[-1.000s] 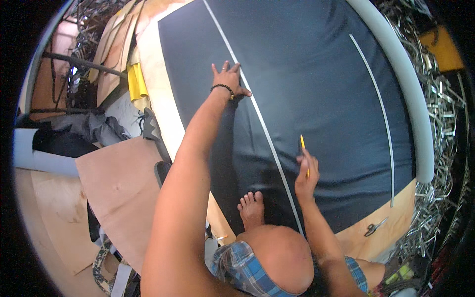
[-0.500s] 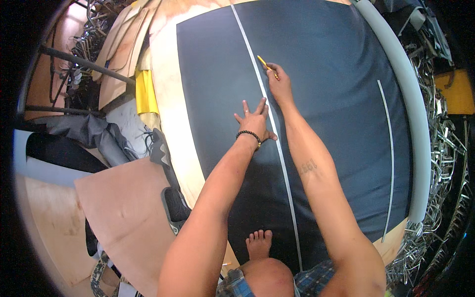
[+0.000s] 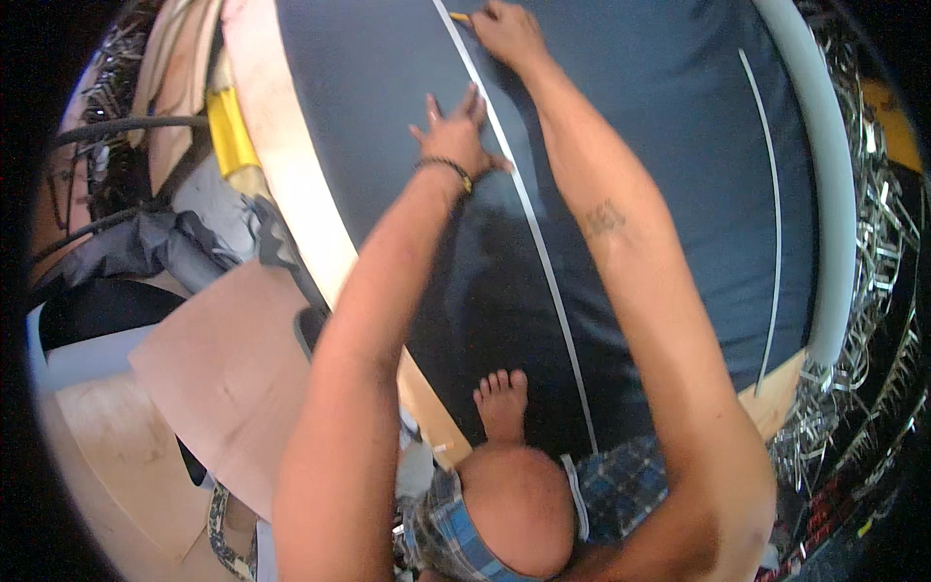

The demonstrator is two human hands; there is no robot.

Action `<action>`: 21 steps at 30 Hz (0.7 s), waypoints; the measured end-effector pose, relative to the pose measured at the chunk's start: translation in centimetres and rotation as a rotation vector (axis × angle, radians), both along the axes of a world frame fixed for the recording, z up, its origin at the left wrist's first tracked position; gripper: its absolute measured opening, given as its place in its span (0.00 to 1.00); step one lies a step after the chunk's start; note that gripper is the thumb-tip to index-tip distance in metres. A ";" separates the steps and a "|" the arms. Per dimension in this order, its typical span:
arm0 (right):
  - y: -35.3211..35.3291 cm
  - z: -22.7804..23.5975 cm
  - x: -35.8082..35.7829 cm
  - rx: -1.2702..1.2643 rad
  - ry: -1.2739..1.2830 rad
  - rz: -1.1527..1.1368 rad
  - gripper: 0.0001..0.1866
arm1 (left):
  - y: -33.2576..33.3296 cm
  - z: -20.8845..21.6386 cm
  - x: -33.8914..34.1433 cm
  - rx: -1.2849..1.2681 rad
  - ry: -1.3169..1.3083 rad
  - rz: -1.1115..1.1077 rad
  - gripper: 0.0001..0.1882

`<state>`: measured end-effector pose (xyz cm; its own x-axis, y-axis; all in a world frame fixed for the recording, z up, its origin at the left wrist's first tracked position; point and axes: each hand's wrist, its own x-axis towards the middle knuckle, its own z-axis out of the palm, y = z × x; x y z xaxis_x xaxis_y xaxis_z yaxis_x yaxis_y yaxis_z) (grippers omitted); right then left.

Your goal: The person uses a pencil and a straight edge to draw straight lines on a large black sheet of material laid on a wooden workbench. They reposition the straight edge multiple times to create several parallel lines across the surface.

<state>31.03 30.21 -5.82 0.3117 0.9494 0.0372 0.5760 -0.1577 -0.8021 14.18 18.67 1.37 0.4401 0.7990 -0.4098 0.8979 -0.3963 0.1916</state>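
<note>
"On the black sheet (image 3: 669, 320), which items?"

"White strip (image 3: 536, 233), 1, laid lengthwise. Left hand (image 3: 454, 141): fingers spread apart beside it, thumb touching its edge."

"Right hand (image 3: 509, 37)?"

"Farther up: fingers closed on 1 yellow pencil (image 3: 459, 16), tip at or just beside the strip."

"Surroundings?"

"2nd white strip (image 3: 779, 218), well apart to the right; 1 pale grey roll (image 3: 831, 194) along the sheet's right side."
</note>
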 end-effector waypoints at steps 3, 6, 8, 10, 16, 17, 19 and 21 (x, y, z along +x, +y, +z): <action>-3.0 2.1 1.9 -0.111 0.057 0.069 0.25 | 0.0 -0.3 0.1 0.000 0.009 0.018 0.67; -15.1 3.9 1.5 -0.012 -0.059 0.063 0.18 | 0.0 -0.8 0.0 0.066 0.008 -0.005 0.67; -22.6 5.5 1.1 -0.024 -0.032 0.091 0.15 | 0.1 -1.2 -0.1 0.088 0.025 -0.028 0.66; -30.5 6.8 0.7 -0.035 -0.048 0.089 0.12 | 0.1 -1.6 -0.2 0.133 0.047 -0.035 0.68; -52.7 10.5 -1.0 -0.156 -0.144 0.127 0.12 | 1.1 -1.8 0.2 0.201 0.206 -0.128 0.66; -56.2 11.2 -1.1 -0.208 -0.140 0.122 0.14 | 1.5 -1.7 0.3 0.181 0.240 -0.137 0.68; -63.1 12.3 -1.1 -0.301 -0.144 0.161 0.15 | 2.4 -1.7 0.6 0.163 0.318 -0.149 0.69; -69.6 12.8 -0.9 -0.366 -0.132 0.186 0.16 | 3.2 -1.7 0.5 0.199 0.325 -0.197 0.68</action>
